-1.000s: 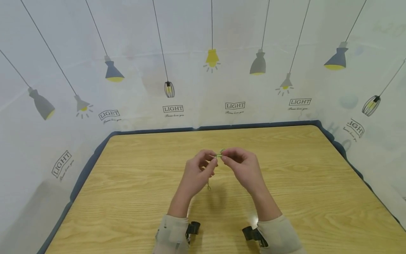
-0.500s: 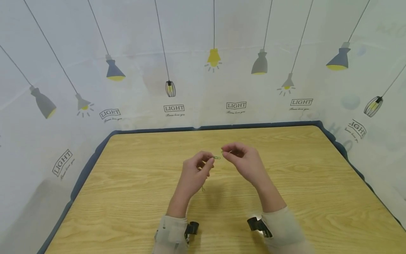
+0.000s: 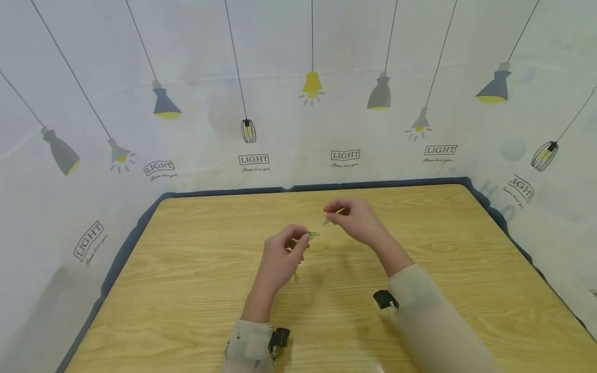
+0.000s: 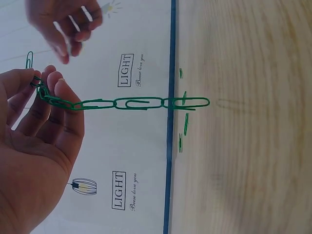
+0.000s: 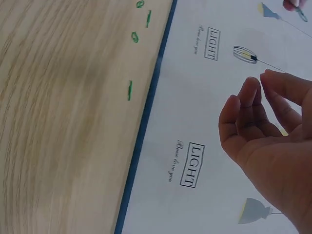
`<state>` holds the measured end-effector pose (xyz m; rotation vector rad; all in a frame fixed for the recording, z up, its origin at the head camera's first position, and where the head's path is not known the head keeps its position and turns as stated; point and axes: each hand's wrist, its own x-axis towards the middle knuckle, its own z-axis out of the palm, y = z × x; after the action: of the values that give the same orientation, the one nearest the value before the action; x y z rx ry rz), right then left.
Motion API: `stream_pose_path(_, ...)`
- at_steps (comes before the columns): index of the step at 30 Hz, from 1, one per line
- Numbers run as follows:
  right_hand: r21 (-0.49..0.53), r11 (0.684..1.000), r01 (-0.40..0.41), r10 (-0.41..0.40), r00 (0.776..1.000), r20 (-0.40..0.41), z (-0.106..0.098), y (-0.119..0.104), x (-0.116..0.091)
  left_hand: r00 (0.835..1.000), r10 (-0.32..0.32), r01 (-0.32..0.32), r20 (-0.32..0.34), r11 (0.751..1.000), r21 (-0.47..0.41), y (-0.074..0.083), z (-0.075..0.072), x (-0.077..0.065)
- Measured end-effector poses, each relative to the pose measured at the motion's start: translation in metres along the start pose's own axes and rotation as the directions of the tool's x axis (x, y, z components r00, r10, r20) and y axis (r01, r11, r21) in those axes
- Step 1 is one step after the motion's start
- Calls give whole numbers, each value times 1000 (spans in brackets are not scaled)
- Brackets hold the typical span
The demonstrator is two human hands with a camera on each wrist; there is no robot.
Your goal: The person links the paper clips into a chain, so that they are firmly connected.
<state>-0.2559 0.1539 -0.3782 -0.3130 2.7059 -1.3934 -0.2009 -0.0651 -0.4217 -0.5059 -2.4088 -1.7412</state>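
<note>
My left hand [image 3: 280,257] pinches a chain of green paper clips [image 4: 139,103] between thumb and fingers, above the table. Several linked clips dangle from the fingers in the left wrist view, and one clip [image 4: 29,59] sticks out past the fingertips. The lower end of the chain [image 3: 296,277] shows faintly beneath this hand in the head view. My right hand [image 3: 356,220] is raised farther forward and to the right, fingers loosely bent. Its thumb and index finger stand slightly apart in the right wrist view, with nothing between them. A green clip [image 3: 326,221] appears just below its fingertips in the head view.
Several loose green paper clips [image 5: 130,90] lie in a rough row on the wooden table [image 3: 196,290], toward its far edge. Dark blue edging [image 3: 224,192] borders the table. Behind it rises a pale wall covering printed with lamps [image 3: 380,93].
The hands have drawn apart from meeting at the clips. My right hand has let go of the chain and moved forward; the left has shifted slightly left with the chain.
</note>
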Motion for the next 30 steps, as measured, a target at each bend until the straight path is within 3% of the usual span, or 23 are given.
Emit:
stream_pose_path(13, -22, 995, -99, 101, 990, 103, 10, 54, 54, 1000, -15, 15, -11, 1000, -14, 0, -1, -1)
stream_pose_path(19, 19, 988, -155, 151, 978, 141, 15, 74, 67, 1000, -24, 24, -6, 1000, -5, 1, 0, -2)
stream_pose_path(26, -9, 988, -156, 154, 967, 205, 28, 94, 81, 1000, -17, 17, -25, 1000, 7, 1, -2, -4)
stream_pose_path(30, -17, 981, -195, 195, 960, 200, 27, 97, 85, 1000, -1, 1, -14, 1000, 2, 0, 0, -2)
